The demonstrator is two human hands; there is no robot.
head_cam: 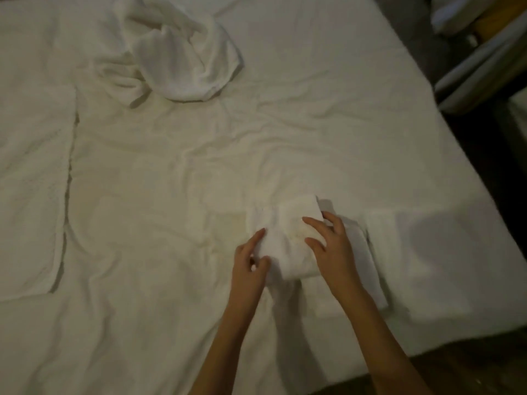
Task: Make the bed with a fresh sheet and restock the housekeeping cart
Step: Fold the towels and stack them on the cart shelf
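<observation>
On the wrinkled bed sheet [171,195], my left hand [251,263] pinches the soft folded towel [285,238]; my right hand [328,240] presses it flat, grip wide.

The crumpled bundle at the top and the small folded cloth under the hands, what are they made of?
Crumpled bundle: likely white terry towelling, matte, with a nubby looped surface. Small folded cloth: soft white fabric, probably towelling too; blur hides its weave.
</observation>
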